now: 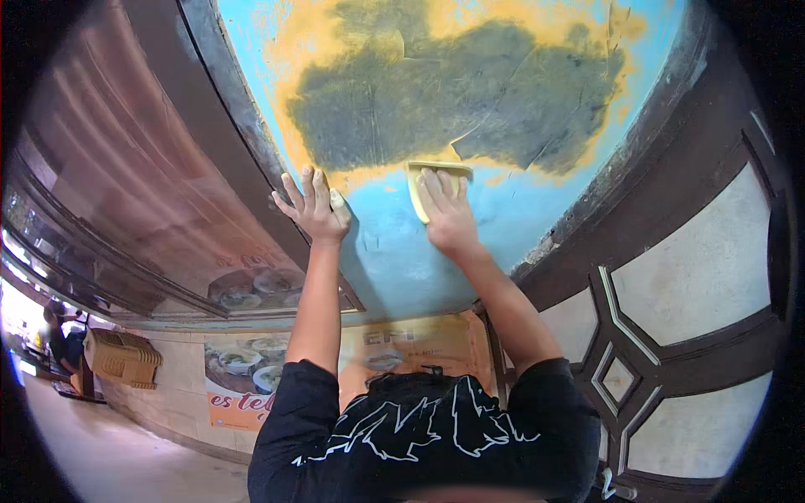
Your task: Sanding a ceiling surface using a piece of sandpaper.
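Ahead of me rises a wall panel painted light blue. Across its upper part spreads a dark grey patch with a ragged orange border. My right hand is closed on a pale yellow, flat-edged scraper, its long edge just under the patch's lower border. Whether that edge touches the wall, I cannot tell. To the left, my left hand is open, fingers spread, at the panel's left edge beside the dark frame. Whitish dust coats its fingertips. A loose flap appears to lift near the patch's lower edge.
A brown-framed glass window runs along the left. On the right stands a dark door with pale panels. A food-picture banner hangs on the tiled wall. Stacked brown plastic stools and another person are at far left.
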A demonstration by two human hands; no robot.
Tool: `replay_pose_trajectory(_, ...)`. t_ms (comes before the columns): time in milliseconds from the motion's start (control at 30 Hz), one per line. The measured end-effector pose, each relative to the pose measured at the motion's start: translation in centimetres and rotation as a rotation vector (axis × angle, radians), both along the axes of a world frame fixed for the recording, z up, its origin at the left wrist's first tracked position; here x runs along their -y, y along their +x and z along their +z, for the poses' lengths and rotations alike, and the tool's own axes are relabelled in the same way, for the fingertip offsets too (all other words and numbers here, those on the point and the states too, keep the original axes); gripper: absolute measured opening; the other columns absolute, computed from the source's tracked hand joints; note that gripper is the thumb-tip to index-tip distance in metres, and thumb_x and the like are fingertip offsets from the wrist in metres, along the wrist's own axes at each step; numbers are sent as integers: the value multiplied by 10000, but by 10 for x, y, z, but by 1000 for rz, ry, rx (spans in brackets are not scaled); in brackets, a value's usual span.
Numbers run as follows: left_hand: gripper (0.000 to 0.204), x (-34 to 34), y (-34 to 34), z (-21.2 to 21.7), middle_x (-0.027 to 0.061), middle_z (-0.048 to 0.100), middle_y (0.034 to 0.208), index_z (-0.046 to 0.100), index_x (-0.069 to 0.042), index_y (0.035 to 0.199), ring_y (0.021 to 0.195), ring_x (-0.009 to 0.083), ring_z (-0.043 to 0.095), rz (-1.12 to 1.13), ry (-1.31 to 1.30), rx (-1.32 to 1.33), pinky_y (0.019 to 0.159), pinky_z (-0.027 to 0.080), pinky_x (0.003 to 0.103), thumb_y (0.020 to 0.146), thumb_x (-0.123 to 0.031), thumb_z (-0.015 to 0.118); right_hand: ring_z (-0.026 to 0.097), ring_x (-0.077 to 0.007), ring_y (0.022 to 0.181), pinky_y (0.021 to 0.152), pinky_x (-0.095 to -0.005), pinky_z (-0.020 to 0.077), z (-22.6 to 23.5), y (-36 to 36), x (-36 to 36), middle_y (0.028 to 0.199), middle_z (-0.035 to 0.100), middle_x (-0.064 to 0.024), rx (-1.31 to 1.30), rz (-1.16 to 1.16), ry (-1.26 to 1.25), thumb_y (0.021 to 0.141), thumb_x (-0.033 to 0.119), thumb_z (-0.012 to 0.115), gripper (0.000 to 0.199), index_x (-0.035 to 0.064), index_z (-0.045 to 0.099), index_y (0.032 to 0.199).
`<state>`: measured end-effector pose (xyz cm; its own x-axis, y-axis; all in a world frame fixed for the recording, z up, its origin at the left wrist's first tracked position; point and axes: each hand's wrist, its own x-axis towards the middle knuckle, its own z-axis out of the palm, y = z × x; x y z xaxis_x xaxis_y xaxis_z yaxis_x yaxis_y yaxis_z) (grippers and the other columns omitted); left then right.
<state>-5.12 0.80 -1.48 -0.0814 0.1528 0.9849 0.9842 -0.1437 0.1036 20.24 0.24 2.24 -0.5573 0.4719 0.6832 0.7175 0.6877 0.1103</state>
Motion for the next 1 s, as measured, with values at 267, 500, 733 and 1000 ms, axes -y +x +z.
replay_pose_trajectory(267, 496, 3, 7, 2, 90, 374, 1509, 456, -47, 1384, 1442, 379, 197, 27, 7, -9, 1124, 41, 599, 923, -226, 417, 439, -361, 1273, 1039, -595, 309, 1, 6, 4, 1392, 474, -141, -36, 52, -12, 691, 13, 551, 638, 1, 486, 1325)
replay_pose_trajectory(500, 473, 12, 15, 5, 73, 400, 1493, 559, -51, 1274, 1447, 360, 198, 32, -49, 31, 1118, 62, 629, 838, -211, 467, 379, -403, 1320, 1056, -607, 269, -39, 22, 23, 1442, 405, -196, -7, 87, -126, 693, -12, 537, 677, -22, 431, 1361)
replay_pose_trajectory(733, 494, 37, 24, 19, 99, 368, 1508, 525, -29, 1308, 1449, 383, 165, 8, -203, 74, 1108, 38, 649, 836, -168, 483, 330, -374, 1367, 1111, -555, 244, -80, 32, 82, 1464, 380, -180, -42, 127, -400, 741, -4, 520, 651, -25, 408, 1381)
replay_pose_trajectory(1000, 604, 101, 48, 92, 148, 310, 1531, 414, -20, 1402, 1444, 380, 186, -139, -325, 146, 1111, 64, 615, 869, -230, 606, 297, -393, 1380, 1133, -548, 193, -23, 65, 117, 1459, 343, -244, -142, 217, -507, 719, -39, 496, 620, -64, 423, 1334)
